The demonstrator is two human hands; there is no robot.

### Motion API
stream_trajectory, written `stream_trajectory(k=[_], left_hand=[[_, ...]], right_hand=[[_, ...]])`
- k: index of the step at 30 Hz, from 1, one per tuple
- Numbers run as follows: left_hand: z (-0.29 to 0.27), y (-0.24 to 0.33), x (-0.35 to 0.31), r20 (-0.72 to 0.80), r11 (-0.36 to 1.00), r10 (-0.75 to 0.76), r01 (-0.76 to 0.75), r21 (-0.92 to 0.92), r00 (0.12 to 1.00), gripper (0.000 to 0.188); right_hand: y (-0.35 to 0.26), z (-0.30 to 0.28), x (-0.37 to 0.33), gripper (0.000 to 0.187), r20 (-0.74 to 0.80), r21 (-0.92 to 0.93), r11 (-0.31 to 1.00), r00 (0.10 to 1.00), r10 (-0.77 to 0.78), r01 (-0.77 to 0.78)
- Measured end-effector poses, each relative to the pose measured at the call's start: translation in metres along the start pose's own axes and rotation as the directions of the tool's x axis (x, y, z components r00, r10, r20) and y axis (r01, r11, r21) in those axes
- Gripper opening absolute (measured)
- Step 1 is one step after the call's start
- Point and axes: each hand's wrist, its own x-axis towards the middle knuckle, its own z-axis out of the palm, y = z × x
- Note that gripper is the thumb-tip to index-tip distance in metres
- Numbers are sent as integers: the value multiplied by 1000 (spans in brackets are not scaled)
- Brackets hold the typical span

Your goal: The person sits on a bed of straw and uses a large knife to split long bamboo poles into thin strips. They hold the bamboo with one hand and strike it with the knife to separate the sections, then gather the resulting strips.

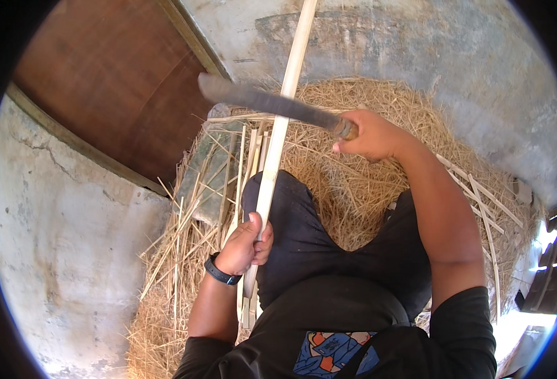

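Note:
A long pale bamboo strip (283, 120) slants up and away from my lap, its far end running out of the top of the picture. Around its lower part my left hand (245, 245) is closed, with a dark watch on the wrist. My right hand (372, 136) grips the short handle of a machete (259, 101). The long dark blade points left and crosses over the strip well above my left hand. Whether blade and strip touch, I cannot tell. Motion blurs the blade slightly.
More split strips (253, 155) lie beside my left knee, others (480, 202) on the right. Straw (354, 202) covers the floor around my legs. Worn plaster walls (70, 234) and a brown wooden panel (114, 82) stand close by.

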Motion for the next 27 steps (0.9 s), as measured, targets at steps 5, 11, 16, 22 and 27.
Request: stream_trajectory(k=[5, 11, 16, 22, 27], left_hand=[[5, 6, 0, -36, 999, 15, -14, 37, 999, 56], [7, 11, -2, 3, 999, 38, -39, 28, 999, 55], [6, 9, -2, -3, 1000, 25, -25, 4, 1000, 55], [3, 8, -2, -38, 997, 59, -57, 56, 998, 55], [2, 7, -3, -54, 993, 74, -69, 93, 996, 54]], right_hand=[[-15, 13, -1, 36, 26, -395, 904, 986, -165, 162], [-13, 9, -8, 37, -97, -237, 961, 980, -173, 146], [-19, 8, -2, 39, -62, -229, 969, 993, -104, 88], [-17, 17, -3, 39, -102, -319, 940, 981, -163, 123], [-20, 14, -2, 42, -10, -253, 964, 996, -94, 88]])
